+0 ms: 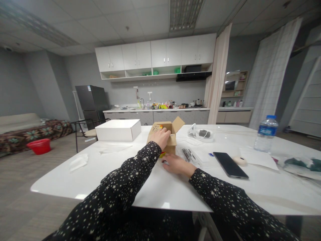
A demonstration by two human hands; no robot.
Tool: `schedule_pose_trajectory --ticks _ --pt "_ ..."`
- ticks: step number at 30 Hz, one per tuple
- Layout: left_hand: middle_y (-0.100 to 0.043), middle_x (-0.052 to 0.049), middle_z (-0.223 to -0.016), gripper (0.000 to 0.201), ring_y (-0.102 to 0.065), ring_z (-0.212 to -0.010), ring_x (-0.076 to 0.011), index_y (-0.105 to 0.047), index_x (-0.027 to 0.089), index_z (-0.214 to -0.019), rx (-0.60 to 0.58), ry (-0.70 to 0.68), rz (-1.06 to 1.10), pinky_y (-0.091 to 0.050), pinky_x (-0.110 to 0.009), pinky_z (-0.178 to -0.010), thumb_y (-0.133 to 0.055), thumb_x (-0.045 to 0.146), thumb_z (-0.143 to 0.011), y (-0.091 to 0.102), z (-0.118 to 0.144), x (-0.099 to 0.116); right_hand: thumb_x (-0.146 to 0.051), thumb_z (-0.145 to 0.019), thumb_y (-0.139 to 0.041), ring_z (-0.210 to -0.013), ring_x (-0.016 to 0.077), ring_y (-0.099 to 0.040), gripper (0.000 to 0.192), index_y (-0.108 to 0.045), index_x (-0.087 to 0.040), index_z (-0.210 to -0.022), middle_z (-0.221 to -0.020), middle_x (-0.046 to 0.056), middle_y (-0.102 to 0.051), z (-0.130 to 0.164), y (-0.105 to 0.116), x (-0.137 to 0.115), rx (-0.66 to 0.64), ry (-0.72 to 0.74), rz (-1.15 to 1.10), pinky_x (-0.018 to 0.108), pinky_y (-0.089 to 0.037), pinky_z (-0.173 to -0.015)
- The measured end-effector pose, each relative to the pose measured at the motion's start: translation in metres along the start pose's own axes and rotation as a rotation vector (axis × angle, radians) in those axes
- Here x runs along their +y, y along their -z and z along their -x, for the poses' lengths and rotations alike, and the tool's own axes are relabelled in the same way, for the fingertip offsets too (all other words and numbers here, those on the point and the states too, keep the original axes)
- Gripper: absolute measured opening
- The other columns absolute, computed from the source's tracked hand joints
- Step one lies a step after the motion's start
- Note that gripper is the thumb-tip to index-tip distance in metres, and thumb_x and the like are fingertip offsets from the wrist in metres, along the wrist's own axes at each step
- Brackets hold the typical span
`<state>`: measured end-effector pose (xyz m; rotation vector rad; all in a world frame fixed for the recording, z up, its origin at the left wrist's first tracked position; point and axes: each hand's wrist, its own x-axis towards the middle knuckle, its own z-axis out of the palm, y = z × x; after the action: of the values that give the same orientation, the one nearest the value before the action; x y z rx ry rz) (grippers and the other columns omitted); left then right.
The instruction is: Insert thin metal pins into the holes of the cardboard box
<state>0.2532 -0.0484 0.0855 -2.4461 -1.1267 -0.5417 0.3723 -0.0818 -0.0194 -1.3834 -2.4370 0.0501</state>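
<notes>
A small brown cardboard box (171, 149) stands near the middle of the white table, with one flap raised at its right. My left hand (160, 138) is closed over its top, fingers curled at the box's edge. Low against the near side of the box, my right hand (175, 164) rests by the tabletop with bent fingers. Whatever lies between those fingertips is too small to make out. A yellow and red patch (162, 154) shows between the two hands; its kind is unclear. Just right of the box lies a clear packet of dark slim pieces (189, 155).
A white box (117, 130) stands at the back left, with crumpled white tissue (79, 162) nearer. On the right are a black phone (230, 164), a water bottle (266, 134) and a plastic bag with dark green contents (303, 165). A white corded device (200, 134) lies behind.
</notes>
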Motion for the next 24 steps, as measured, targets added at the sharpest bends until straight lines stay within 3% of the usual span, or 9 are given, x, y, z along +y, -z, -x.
schedule_pose_trajectory --ticks 24 --pt "-0.059 -0.014 -0.108 0.033 -0.058 -0.103 -0.0256 -0.061 0.019 -0.111 -0.098 0.005 -0.108 -0.049 -0.04 -0.087 -0.038 0.007 -0.09 0.014 -0.001 0.008 -0.023 -0.086 -0.05 -0.101 0.0241 -0.06 0.025 -0.068 -0.015 -0.102 -0.109 0.013 -0.067 -0.001 -0.004 0.002 -0.01 -0.001 -0.007 0.034 -0.046 -0.09"
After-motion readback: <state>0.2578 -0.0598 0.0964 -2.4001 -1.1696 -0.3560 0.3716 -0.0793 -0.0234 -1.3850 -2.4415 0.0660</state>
